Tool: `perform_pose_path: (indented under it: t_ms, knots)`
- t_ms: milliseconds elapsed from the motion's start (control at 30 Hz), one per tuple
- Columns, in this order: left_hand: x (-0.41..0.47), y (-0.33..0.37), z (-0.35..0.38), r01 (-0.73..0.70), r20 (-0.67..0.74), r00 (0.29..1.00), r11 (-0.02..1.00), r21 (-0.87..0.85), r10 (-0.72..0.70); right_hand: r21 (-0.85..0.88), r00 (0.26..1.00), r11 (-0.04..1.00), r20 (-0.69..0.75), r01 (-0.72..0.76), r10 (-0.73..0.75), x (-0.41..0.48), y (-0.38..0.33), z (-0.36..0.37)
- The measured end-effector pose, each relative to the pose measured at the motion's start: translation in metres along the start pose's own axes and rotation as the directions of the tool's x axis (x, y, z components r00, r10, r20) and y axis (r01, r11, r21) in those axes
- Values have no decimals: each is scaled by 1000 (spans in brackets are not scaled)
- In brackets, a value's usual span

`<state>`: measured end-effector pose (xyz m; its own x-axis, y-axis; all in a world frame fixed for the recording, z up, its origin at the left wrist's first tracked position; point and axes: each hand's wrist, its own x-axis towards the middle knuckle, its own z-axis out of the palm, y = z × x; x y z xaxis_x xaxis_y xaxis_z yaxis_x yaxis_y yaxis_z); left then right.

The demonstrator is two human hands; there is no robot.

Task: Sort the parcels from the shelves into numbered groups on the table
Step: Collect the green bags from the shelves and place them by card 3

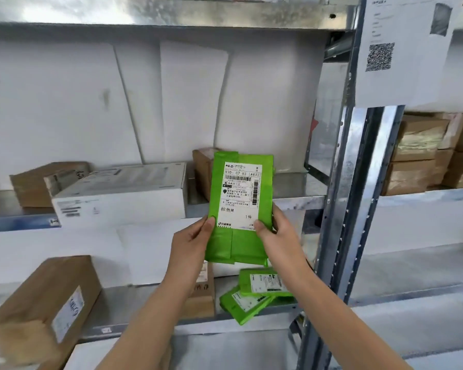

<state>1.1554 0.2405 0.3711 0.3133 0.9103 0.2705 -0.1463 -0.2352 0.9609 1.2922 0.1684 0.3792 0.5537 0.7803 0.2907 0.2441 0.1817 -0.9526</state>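
Observation:
A green parcel bag (239, 244) with a white shipping label facing me is held upright in front of the middle shelf. My left hand (191, 244) grips its left edge, thumb on the front. My right hand (277, 233) grips its right edge, thumb pressed on the label's lower corner. Two more green parcels (254, 295) lie stacked on the lower shelf just below. On the middle shelf sit a white box (123, 193), a brown box (32, 182) behind it at the left, and a brown box (202, 169) partly hidden behind the held bag.
A large brown carton (46, 308) stands at the lower left, a small brown box (202, 295) behind my left forearm. A metal upright (350, 182) with a taped paper sheet (401, 49) divides off the right bay, where several brown boxes (422, 153) are stacked.

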Motion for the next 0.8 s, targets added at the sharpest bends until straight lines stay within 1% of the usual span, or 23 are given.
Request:
perform_pose_path:
  t_ms: [67, 133, 233, 300, 400, 500, 567, 667, 733, 800]
  knots:
    - [-24, 2, -29, 21, -58, 998, 1000, -24, -22, -41, 997, 998, 59, 52, -50, -21, -6, 22]
    - [-53, 5, -66, 27, -161, 986, 999, -23, -30, -54, 986, 994, 140, 93, -84, -43, -12, 51]
    - [-105, 16, -128, 25, -333, 943, 1000, -15, -28, -40, 952, 990, 282, 133, -117, -84, -24, 102]
    - [-144, 27, -167, 26, -420, 907, 1000, 2, -23, -10, 920, 992, 375, 128, -115, -114, -35, 138]
    - [-208, 45, -219, 25, -558, 830, 998, 55, 10, 6, 851, 992, 514, 124, -110, -168, -54, 189]
    - [-271, 66, -262, 2, -666, 739, 988, 154, 103, 41, 757, 977, 626, 207, -186, -222, -78, 229]
    - [-310, 74, -283, -6, -733, 667, 985, 175, 134, 89, 695, 968, 681, 235, -231, -255, -93, 249]
    - [-363, 85, -302, -1, -785, 594, 976, 217, 175, 132, 621, 965, 744, 226, -247, -300, -105, 268]
    - [-391, 91, -310, 27, -815, 545, 968, 249, 194, 176, 560, 963, 786, 203, -262, -326, -109, 275]
    - [-414, 95, -316, 36, -845, 499, 970, 241, 192, 192, 512, 965, 819, 180, -259, -348, -113, 281]
